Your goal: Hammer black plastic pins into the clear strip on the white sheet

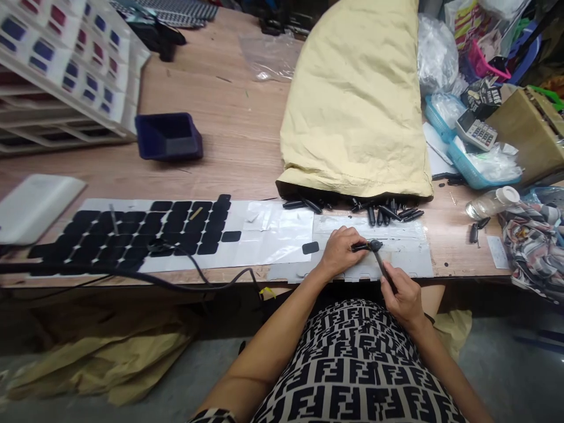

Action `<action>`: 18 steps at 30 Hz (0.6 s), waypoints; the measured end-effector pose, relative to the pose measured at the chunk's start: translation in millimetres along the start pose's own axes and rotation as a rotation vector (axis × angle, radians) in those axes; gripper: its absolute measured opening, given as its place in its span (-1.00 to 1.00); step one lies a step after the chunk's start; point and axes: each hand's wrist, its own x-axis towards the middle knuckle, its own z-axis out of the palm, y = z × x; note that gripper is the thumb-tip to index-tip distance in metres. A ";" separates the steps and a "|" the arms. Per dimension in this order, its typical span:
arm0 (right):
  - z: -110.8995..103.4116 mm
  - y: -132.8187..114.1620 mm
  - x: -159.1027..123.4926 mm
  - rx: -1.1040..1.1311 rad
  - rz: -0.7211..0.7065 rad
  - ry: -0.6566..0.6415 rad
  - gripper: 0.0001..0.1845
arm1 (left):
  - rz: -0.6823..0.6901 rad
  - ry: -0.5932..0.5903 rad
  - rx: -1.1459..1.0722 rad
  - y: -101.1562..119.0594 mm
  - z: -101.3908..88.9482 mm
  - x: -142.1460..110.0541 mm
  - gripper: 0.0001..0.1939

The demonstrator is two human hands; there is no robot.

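My left hand (342,251) is closed, pinching a small black cylindrical piece (361,247) just above the grey sheet (409,258) on the table. In my right hand (404,296) is the handle of a small hammer (378,255). Its dark head is right by the end of the black piece; I cannot tell whether they touch. Several similar black pieces (388,212) lie in a loose pile beyond my hands, at the mouth of a large tan paper bag (356,106).
To the left, rows of black rounded stickers (176,226) lie on a white sheet (264,229), with a black cable (211,286) crossing. A purple bin (170,138) stands behind. On the right are a clear bottle (489,204), blue baskets (480,164) and a patterned cloth (529,241).
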 end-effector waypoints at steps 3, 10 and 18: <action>-1.6 0.6 0.8 -0.004 0.005 0.018 -0.51 | -0.006 -0.010 -0.008 1.4 -0.8 0.2 -0.86; -5.6 2.4 2.0 0.003 0.028 0.052 -0.54 | -0.010 -0.011 -0.022 3.2 -2.2 0.4 -0.89; -20.9 42.0 17.3 0.001 0.287 0.201 -0.58 | 0.012 -0.006 -0.016 3.7 -3.3 0.7 -0.91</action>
